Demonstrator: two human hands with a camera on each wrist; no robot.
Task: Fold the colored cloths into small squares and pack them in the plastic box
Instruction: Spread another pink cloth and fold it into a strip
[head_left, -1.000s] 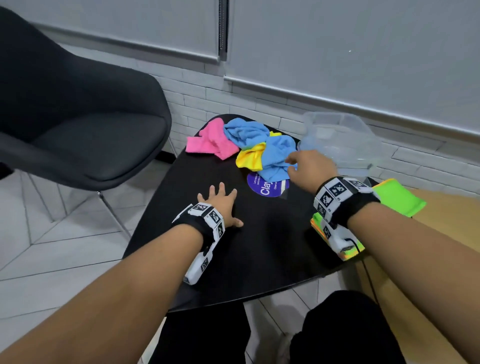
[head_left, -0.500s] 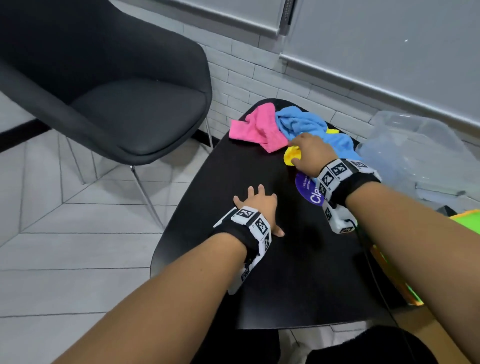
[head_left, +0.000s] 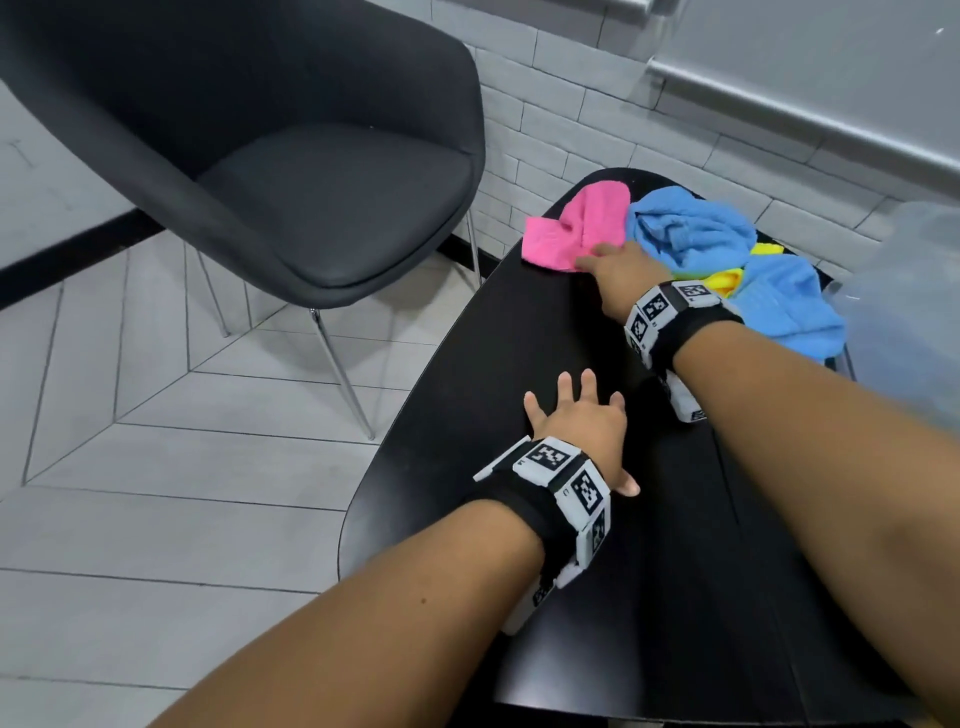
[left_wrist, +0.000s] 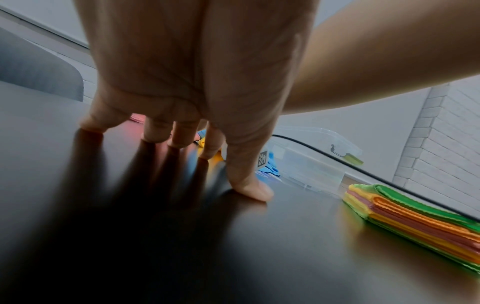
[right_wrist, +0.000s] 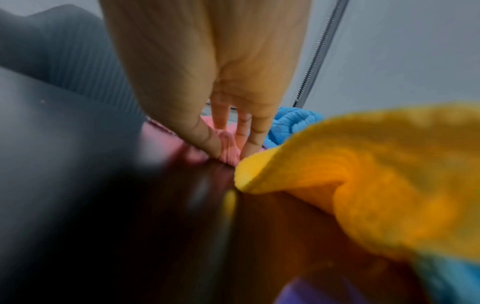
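Note:
A crumpled pink cloth (head_left: 571, 228) lies at the far end of the black table (head_left: 519, 364), next to two blue cloths (head_left: 691, 228) and a yellow cloth (head_left: 727, 280). My right hand (head_left: 597, 260) reaches over to the pink cloth's near edge. In the right wrist view its thumb and fingers (right_wrist: 249, 144) pinch a fold of the pink cloth (right_wrist: 228, 142), with the yellow cloth (right_wrist: 363, 164) close behind. My left hand (head_left: 576, 410) lies flat on the table, fingers spread, holding nothing. The clear plastic box (left_wrist: 311, 160) stands at the right.
A stack of folded green, orange and yellow cloths (left_wrist: 415, 222) sits on the table's right side, with a black cable (left_wrist: 337, 160) running above it. A black chair (head_left: 260, 182) stands to the left over the tiled floor. A white brick wall is behind.
My right hand has moved left from the blue and yellow cloths to the pink cloth and taken hold of it. The left hand stays flat on the table. The head view swung left.

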